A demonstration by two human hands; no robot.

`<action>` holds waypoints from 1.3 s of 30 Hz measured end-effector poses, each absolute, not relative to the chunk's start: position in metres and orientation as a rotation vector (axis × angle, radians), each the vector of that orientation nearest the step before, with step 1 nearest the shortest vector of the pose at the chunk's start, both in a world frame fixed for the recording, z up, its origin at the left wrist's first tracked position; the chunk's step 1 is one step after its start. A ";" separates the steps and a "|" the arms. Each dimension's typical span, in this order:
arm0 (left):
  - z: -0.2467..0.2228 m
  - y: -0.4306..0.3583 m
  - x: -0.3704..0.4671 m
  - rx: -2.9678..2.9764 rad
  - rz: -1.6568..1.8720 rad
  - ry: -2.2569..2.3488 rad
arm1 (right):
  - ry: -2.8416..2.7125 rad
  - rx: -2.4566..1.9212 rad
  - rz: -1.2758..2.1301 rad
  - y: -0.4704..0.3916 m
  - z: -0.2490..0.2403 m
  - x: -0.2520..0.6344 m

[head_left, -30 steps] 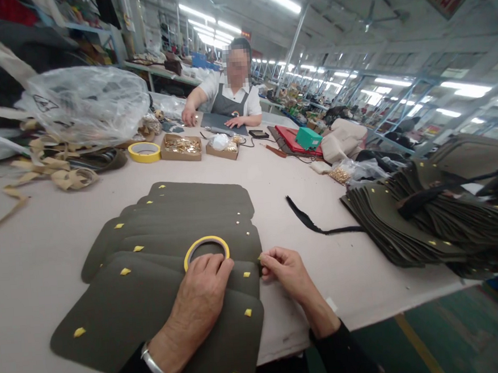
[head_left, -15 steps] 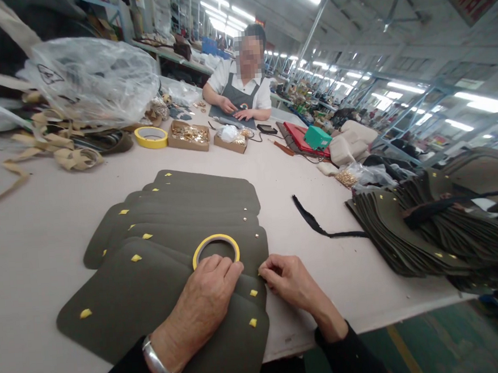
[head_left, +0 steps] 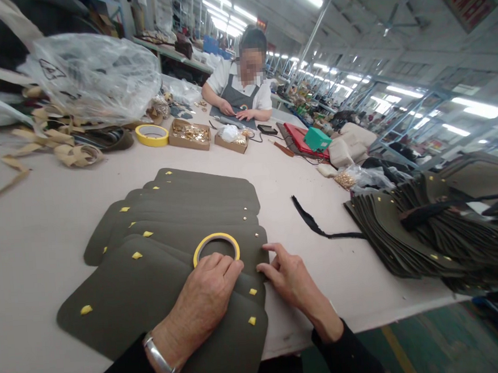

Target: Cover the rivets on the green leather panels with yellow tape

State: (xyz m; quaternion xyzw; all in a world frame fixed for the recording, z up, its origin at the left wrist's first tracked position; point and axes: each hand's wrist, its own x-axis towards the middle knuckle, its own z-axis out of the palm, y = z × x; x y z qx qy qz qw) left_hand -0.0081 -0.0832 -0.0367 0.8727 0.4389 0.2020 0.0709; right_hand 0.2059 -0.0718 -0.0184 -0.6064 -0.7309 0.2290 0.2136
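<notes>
My left hand [head_left: 205,297] is closed around the near side of a roll of yellow tape [head_left: 216,239], over the fanned dark olive panels [head_left: 145,284]. Small yellow tape pieces [head_left: 136,255] stick to the panels near their edges. At the panels' right edge is my right hand [head_left: 291,274], thumb and index finger apart, with nothing visible between them. A small metal stud [head_left: 256,235] shows on a panel just above that hand. The left palm and fingertips are hidden from view.
A stack of olive panels [head_left: 406,232] lies at the right, a black strip [head_left: 311,219] beside it. Farther back are another yellow tape roll [head_left: 152,135], a box of gold metal parts [head_left: 189,135] and a green box [head_left: 317,139]. A person [head_left: 242,90] sits across the table.
My right thumb and index finger, pinched together at the panel edge before, have spread apart. My left hand still holds the tape roll in the same place.
</notes>
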 end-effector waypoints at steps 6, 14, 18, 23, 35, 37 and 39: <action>-0.034 -0.075 -0.004 2.716 0.641 1.366 | -2.402 -1.417 0.409 -0.079 -0.015 0.216; -0.032 -0.067 -0.008 2.689 0.823 1.335 | -2.213 -1.674 0.501 -0.075 -0.021 0.197; -0.033 -0.064 -0.014 2.674 0.982 1.279 | -2.138 -1.714 0.715 -0.076 -0.012 0.198; -0.029 -0.068 -0.018 2.559 1.245 1.144 | -2.088 -1.568 0.966 -0.080 -0.003 0.206; -0.012 -0.095 -0.017 2.638 1.173 1.247 | -2.086 -0.973 0.368 -0.096 0.007 0.163; -0.014 -0.099 -0.017 2.654 1.122 1.249 | -2.152 -0.933 0.295 -0.098 0.004 0.163; -0.016 -0.103 -0.017 2.647 1.072 1.246 | -2.196 -0.893 0.218 -0.100 0.000 0.165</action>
